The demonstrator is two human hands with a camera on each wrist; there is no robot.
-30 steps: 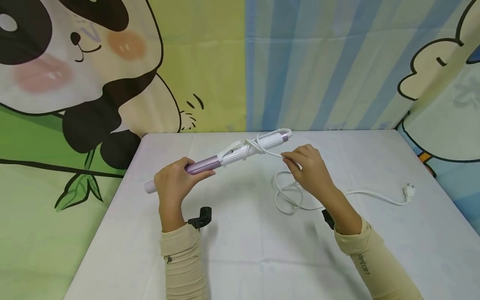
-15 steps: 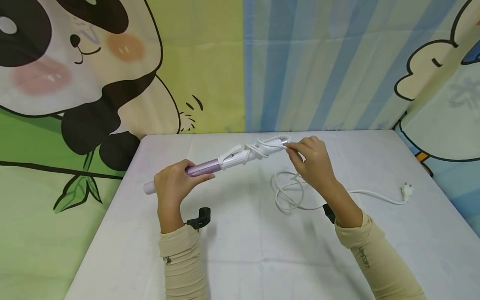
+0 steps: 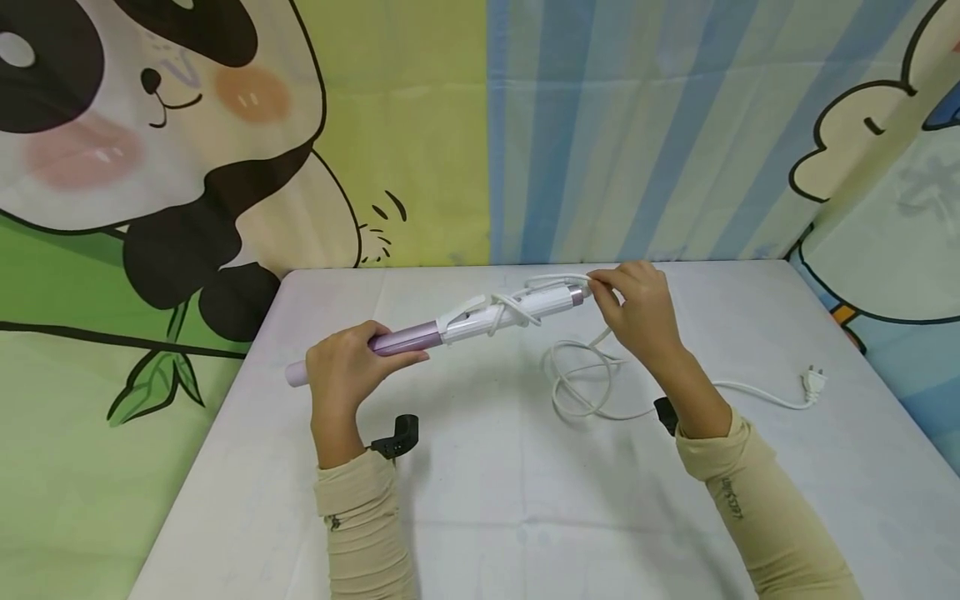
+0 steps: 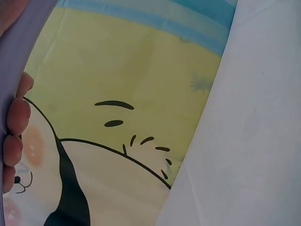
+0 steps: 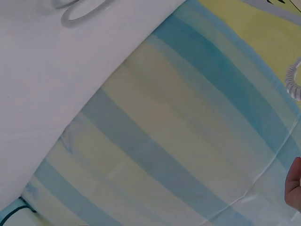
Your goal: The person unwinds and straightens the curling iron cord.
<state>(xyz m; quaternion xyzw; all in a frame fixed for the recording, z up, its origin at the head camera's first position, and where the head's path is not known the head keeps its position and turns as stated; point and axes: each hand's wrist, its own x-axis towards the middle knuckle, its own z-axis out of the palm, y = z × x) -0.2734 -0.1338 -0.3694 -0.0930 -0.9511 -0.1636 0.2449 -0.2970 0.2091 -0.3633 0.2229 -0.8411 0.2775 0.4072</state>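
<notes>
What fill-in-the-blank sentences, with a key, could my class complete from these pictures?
1. The left hand grips the wand over its ____ section, not its white one.
2. The right hand pinches the cord, which is ____ in colour.
3. The plug on the table has ____ prongs.
4. The large cartoon animal at the left of the backdrop is a ____.

Missing words: purple; white; two; panda.

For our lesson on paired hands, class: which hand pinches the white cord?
The right hand, pinching the white cord beside one end of the wand; the left hand grips the wand's purple part.
</notes>
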